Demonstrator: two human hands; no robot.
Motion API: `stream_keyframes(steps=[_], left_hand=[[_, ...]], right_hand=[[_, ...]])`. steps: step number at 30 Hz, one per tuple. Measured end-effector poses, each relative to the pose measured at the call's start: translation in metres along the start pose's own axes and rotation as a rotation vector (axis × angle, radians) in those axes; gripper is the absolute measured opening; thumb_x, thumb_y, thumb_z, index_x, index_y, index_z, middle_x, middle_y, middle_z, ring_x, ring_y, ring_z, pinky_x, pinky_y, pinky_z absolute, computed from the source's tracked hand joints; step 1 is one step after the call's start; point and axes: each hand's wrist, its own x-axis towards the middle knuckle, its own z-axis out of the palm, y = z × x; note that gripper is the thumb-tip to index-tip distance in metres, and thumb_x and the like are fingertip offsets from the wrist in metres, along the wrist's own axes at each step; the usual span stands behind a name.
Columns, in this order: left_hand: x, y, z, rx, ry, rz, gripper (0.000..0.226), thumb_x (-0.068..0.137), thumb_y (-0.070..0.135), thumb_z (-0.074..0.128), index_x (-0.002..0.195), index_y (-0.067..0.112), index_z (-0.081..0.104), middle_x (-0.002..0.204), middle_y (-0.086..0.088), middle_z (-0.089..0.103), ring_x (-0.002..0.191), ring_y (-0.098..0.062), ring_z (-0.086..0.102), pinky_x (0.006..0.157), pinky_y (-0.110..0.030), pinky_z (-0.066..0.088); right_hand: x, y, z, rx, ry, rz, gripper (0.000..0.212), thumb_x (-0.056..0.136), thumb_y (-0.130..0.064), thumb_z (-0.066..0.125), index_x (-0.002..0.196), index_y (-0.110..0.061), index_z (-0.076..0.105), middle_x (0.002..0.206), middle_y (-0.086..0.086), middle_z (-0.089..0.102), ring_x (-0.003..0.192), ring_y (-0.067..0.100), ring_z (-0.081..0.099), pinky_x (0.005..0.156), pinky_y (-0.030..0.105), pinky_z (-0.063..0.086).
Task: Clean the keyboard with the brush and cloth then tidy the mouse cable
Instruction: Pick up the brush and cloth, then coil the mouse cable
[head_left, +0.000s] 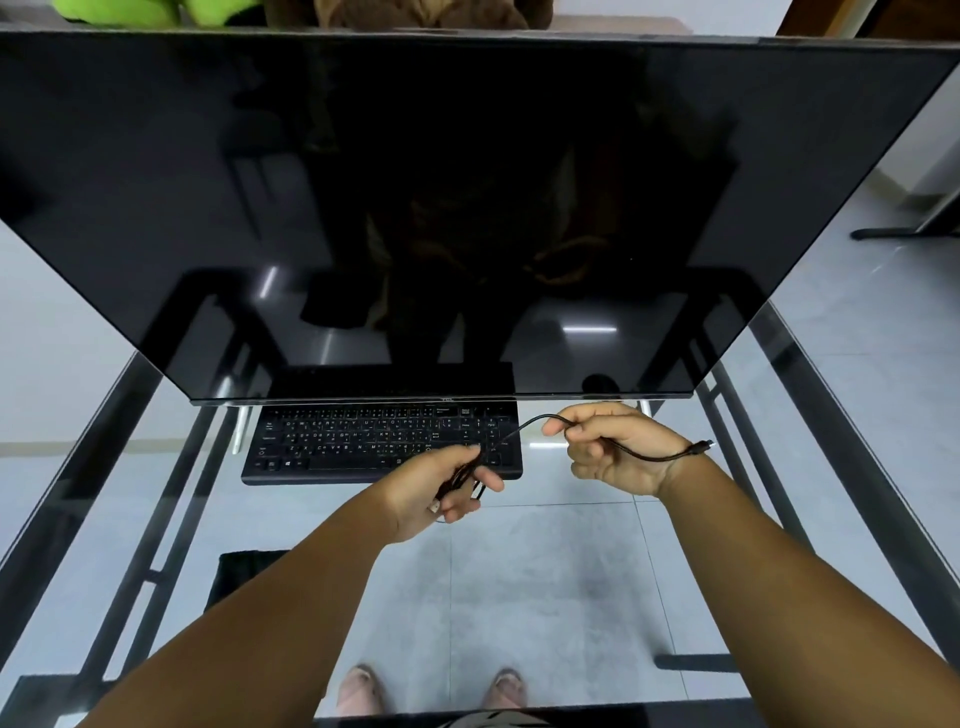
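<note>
Head view shows the person well into the last part of the job: both hands are busy with the mouse cable (524, 427), not with the keyboard (363, 441). The left hand (441, 491) is clenched around a gathered bundle of dark cable loops, held just above the glass surface (571, 571) in front of the keyboard's right end. The right hand (610, 449) pinches a free stretch of the same cable between thumb and fingers (556, 428), and the tail runs on over the wrist to a small plug (704, 446) hanging off to the right. Between the two hands the cable arcs loosely over the keyboard's number pad.

No brush or cloth is visible anywhere, and the keyboard sits square under the dark monitor (467, 208), so the cleaning steps appear to be finished, though its cleanliness cannot be judged. The mouse itself is not in sight. What seems left is winding the remaining free length into the bundle and laying it down neatly.
</note>
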Motion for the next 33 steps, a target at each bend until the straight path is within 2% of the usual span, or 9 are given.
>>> stream_keyframes(steps=[2,7,10,12,19,23,26,29,33], left_hand=[[-0.002,0.003,0.000,-0.090,-0.029,0.026,0.045,0.095,0.042,0.048,0.081,0.004,0.068,0.047,-0.003,0.023,0.045,-0.018,0.027,0.093,-0.036,0.051],[-0.005,0.006,-0.001,-0.364,-0.010,0.071,0.032,0.096,0.031,0.049,0.072,0.009,0.052,0.054,-0.003,0.030,0.050,-0.017,0.035,0.066,-0.031,0.051],[-0.004,0.008,-0.002,-0.469,0.019,0.083,0.033,0.098,0.028,0.046,0.071,0.009,0.050,0.064,-0.004,0.037,0.056,-0.016,0.042,0.058,-0.027,0.047],[-0.002,0.009,-0.002,-0.509,0.059,0.092,0.034,0.100,0.027,0.044,0.072,0.010,0.049,0.067,-0.004,0.042,0.060,-0.015,0.046,0.055,-0.023,0.043],[-0.001,0.017,0.003,-0.366,0.230,0.147,0.036,0.105,0.025,0.037,0.073,0.014,0.051,0.072,0.002,0.047,0.070,-0.012,0.047,0.069,-0.023,0.040],[-0.003,0.019,0.004,-0.196,0.266,0.160,0.035,0.106,0.025,0.034,0.075,0.019,0.051,0.072,0.009,0.048,0.061,-0.003,0.048,0.059,-0.018,0.040],[-0.001,0.018,0.001,-0.267,0.253,0.160,0.033,0.105,0.027,0.037,0.079,0.019,0.056,0.070,0.004,0.046,0.065,-0.010,0.044,0.068,-0.025,0.035],[0.002,0.019,0.000,-0.387,0.250,0.173,0.032,0.104,0.027,0.039,0.085,0.012,0.060,0.059,0.002,0.040,0.063,-0.016,0.042,0.073,-0.029,0.035],[0.001,0.024,0.003,-0.525,0.219,0.178,0.036,0.104,0.024,0.038,0.111,0.000,0.064,0.053,0.001,0.033,0.056,-0.015,0.036,0.073,-0.030,0.039]], right_hand=[[0.005,0.009,0.000,-0.002,0.119,-0.005,0.015,0.082,-0.008,0.071,0.096,-0.005,0.075,0.057,0.002,0.040,0.049,0.009,0.029,0.054,0.026,0.019],[0.014,0.028,0.006,-0.294,0.354,-0.111,0.014,0.078,-0.016,0.080,0.088,-0.007,0.075,0.070,0.015,0.060,0.060,0.019,0.049,0.043,0.017,0.028],[0.013,0.032,0.007,-0.475,0.333,-0.133,0.018,0.077,-0.021,0.082,0.089,-0.010,0.075,0.071,0.013,0.071,0.057,0.014,0.059,0.054,0.015,0.038],[0.011,0.032,0.008,-0.534,0.277,-0.075,0.014,0.078,-0.024,0.081,0.090,-0.018,0.076,0.067,0.007,0.072,0.053,0.015,0.050,0.054,0.023,0.035],[0.009,0.042,0.010,-0.637,0.262,-0.038,0.006,0.084,-0.024,0.077,0.087,-0.019,0.077,0.066,-0.003,0.069,0.053,0.005,0.056,0.049,0.013,0.041],[0.016,0.052,0.012,-0.569,0.364,-0.087,0.006,0.084,-0.017,0.076,0.081,-0.021,0.074,0.066,-0.001,0.070,0.056,0.007,0.058,0.057,0.021,0.047],[0.020,0.055,0.013,-0.482,0.438,-0.127,0.005,0.083,-0.018,0.077,0.082,-0.018,0.072,0.072,0.008,0.073,0.058,0.013,0.057,0.061,0.025,0.048],[0.023,0.053,0.018,-0.455,0.448,-0.136,0.004,0.083,-0.017,0.076,0.082,-0.017,0.072,0.071,0.008,0.072,0.052,0.009,0.053,0.053,0.018,0.044],[0.028,0.051,0.020,-0.469,0.448,-0.115,0.004,0.084,-0.017,0.075,0.081,-0.018,0.073,0.067,0.003,0.071,0.048,0.005,0.051,0.048,0.013,0.041]])
